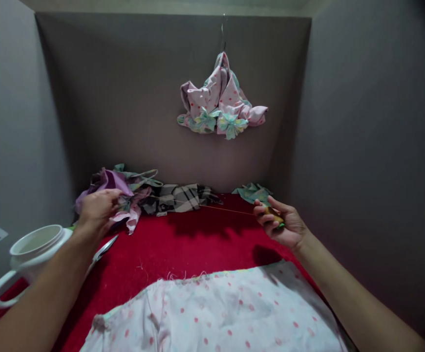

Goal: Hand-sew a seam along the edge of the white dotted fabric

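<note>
A spool of thread [274, 215], yellow-orange with a green end, is gripped in the fingers of my right hand [284, 225], above the red cloth on the right. From it an orange thread [227, 211] runs taut leftward toward my left hand [100, 208]. The fingers of that hand are pinched together, in front of the scrap pile; the thread's end there is too fine to see clearly. Nearest me lies a white fabric piece with pink dots [234, 313], its far edge frayed with loose threads.
A red cloth [198, 244] covers the surface. Purple and pink scraps [115, 183], black-and-white checked cloth [179, 196] and green scraps [252, 192] lie along the back. Scissors [104, 248] and a white pitcher [38, 244] stand left. A dotted garment with bows [223, 98] hangs on the wall.
</note>
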The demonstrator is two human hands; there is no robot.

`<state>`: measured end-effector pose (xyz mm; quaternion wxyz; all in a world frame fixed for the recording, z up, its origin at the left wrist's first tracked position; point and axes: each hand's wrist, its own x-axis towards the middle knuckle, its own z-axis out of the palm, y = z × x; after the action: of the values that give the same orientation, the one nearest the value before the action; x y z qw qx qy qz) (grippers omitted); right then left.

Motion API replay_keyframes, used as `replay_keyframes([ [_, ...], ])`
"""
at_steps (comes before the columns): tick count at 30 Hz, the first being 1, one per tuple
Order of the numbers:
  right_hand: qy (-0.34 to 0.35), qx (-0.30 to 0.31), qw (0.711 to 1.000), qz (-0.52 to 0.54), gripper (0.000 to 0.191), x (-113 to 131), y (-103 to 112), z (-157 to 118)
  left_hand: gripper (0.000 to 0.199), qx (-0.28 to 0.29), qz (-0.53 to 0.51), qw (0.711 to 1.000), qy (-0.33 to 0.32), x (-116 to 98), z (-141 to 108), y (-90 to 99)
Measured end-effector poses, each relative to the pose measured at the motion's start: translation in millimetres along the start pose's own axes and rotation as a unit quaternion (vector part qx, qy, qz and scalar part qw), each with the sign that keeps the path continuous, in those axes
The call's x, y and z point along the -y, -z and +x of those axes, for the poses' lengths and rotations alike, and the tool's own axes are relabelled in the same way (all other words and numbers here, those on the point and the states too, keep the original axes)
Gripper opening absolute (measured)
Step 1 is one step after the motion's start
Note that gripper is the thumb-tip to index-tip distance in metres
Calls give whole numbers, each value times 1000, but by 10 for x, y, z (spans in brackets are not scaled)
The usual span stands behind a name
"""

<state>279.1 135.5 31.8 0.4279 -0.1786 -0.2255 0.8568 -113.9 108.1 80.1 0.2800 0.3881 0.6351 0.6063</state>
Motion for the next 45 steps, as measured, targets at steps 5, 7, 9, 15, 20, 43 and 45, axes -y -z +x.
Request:
replay_keyframes([
  [5, 18, -53, 998, -21, 13, -7, 22, 44, 21, -173, 101, 971, -131, -118, 168, 355],
  [7, 8, -80, 996, -37, 11, -66, 11, 89, 24, -165, 175, 959, -148, -139, 190, 397],
  [9, -12, -98, 994, -51, 11, -152, -34, 127, 26, -108, 241, 953, -148, -143, 140, 311],
  [15, -77, -79, 991, -73, 14, -555, -396, 112, 62, 224, 194, 947, -122, -48, -719, -509],
  [20, -116, 15, 992, -36, 14, -902, -584, 55, 70, 524, -60, 843, 104, 175, -1361, -942],
  [43, 0, -16, 998, 54, 15, -80, -269, -10, 8, 43, 178, 983, -4, 417, 57, -195],
  [45, 21, -49, 998, 29, 17, 21, -237, -34, 7, 11, 212, 977, -28, 440, 122, -87],
])
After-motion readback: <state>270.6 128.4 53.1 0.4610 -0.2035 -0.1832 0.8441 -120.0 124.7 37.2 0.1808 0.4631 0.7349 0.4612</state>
